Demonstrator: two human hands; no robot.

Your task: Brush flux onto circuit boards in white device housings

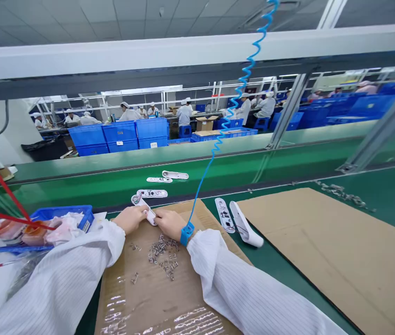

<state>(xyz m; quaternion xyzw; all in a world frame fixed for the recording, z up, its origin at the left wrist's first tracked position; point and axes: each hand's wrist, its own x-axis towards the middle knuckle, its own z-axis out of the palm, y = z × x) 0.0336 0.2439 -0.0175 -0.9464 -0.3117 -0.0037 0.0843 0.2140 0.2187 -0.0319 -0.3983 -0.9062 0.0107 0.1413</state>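
Between my two hands is a white elongated casing [149,216], at the top of a cardboard sheet [148,302]. My left hand [132,218] grips its left side with closed fingers. The fingers of my right hand [170,224] are closed on its lower right end; a blue wrist strap [187,233] with a coiled cord circles that wrist. Small metal parts [162,249] lie in a loose pile below the hands. Just beyond, a white shell with circuitry [153,193] touches or nearly touches the held casing. To the right rest an open shell with wires [224,215] and a white cover [245,225].
A blue tray [87,215] with orange-brown jars and red sticks is at the left. Two more shells [175,175] lie on the green belt [218,174]. Another cardboard sheet [337,246] and metal pieces [346,193] are at right. People in white work behind blue bins.
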